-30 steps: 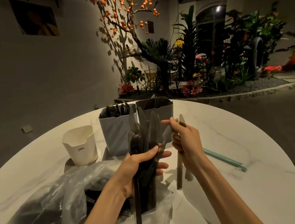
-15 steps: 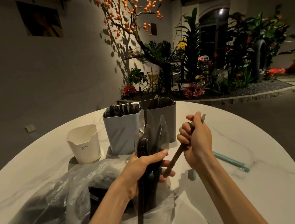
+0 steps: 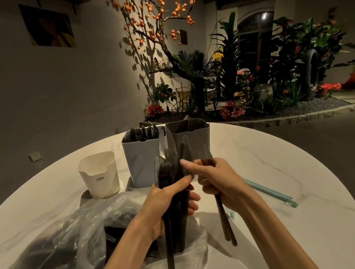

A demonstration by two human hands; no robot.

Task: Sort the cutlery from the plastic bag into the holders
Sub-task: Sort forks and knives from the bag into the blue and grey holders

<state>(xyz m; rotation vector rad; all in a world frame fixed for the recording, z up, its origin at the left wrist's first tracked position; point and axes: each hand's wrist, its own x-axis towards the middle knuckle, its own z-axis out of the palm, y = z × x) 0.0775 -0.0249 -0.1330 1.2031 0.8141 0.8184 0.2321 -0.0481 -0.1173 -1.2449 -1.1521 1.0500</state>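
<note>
A bundle of dark cutlery (image 3: 171,180) is gripped upright by the left hand (image 3: 170,200), the fingers curled round the handles and the thumb laid across the front. Its lower ends reach down toward the open plastic bag (image 3: 91,244), which lies on the surface (image 3: 279,165) under and to the left of both hands. The right hand (image 3: 218,180) is just beside the left one; two long dark pieces (image 3: 226,223) are held in its curled fingers, and its thumb and forefinger reach to the top of the bundle, as if one more piece is being picked out. Whether that piece is already pinched cannot be told, because the picture is blurred there.

Beyond the hands stand the grey holder (image 3: 144,159), already filled with dark cutlery, and the darker holder (image 3: 191,135) touching its right side. A white holder (image 3: 100,174) stands apart, beyond the left hand and to its left.

For this step it is probably best that the bundle is kept steady and upright, and that only pieces of one kind are drawn out, upward along their length, so that the others are not dragged with them. The pieces already held by the right hand should be kept parallel, otherwise they may slip. They should be lowered into the matching holder handle first or head first, as its contents already stand.
</note>
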